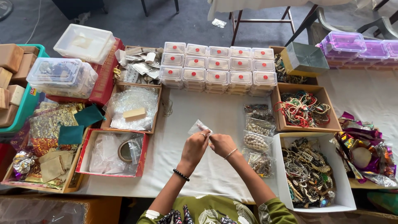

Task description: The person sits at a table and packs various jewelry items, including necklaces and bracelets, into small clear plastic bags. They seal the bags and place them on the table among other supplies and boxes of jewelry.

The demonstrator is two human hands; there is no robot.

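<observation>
- Both hands met above the middle of the desk (pixel 182 120), over the bare white cloth.
- Left hand (pixel 195 145) was closed in a pinch on a small clear plastic pouch (pixel 198 126); right hand (pixel 222 143) was pinched at the same pouch's lower edge. Whether anything lay inside the pouch could not be told.
- Judged stage: mid-run. Four filled bead pouches (pixel 257 137) lay in a column just right of the hands, which reads as finished pieces; the pouch in hand was not yet set down with them.
- Remaining stock looked large: a white tray of mixed jewellery (pixel 309 174) and a cardboard box of bead necklaces (pixel 302 108) to the right were both heaped.
- Empty clear bags sat in the wooden tray (pixel 132 105) and the red-rimmed box (pixel 112 153) to the left.
- Stacked small lidded boxes with red dots (pixel 217 68) lined the far side.
- Open room: cloth between the left-hand trays and the pouch column, from the stacked boxes to the near edge. Near desk edge lay close under the forearms; sides were hemmed by trays.
</observation>
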